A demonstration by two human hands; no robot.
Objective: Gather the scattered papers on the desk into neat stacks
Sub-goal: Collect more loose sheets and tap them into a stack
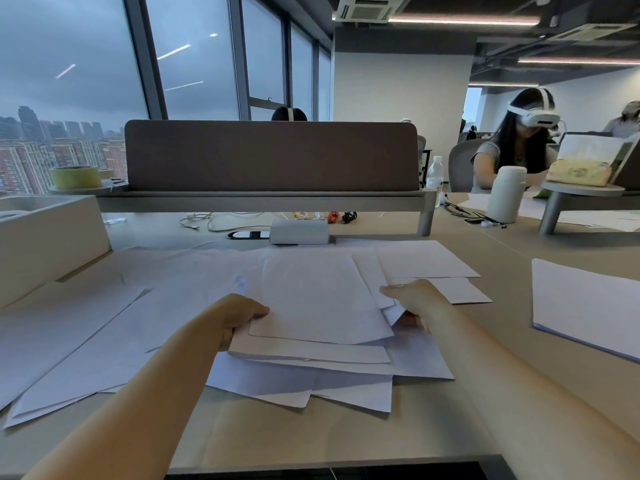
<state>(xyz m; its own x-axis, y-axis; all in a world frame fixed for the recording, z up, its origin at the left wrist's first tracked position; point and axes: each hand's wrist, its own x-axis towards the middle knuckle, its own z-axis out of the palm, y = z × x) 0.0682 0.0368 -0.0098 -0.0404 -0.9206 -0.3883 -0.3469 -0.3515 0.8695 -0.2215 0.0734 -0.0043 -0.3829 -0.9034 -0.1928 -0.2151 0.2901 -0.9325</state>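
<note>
Papers (318,299) form a ragged bundle mid-tabletop (311,431), gripped at its sides by left hand (242,317) and right hand (412,299), thumbs on top. Gathering looks midway; next, square the edges, then collect loose sheets (86,334) lying leftward.

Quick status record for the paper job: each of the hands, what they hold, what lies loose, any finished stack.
left hand: grips the left edge of the held bundle, thumb on top
right hand: grips the bundle's right edge
held bundle: uneven, edges not aligned, over other sheets at desk centre
loose sheets: spread across the left of the desk; a few more beyond the right hand
side stack: squared pile at far right, apart from both hands
task state: gathering not finished
</note>
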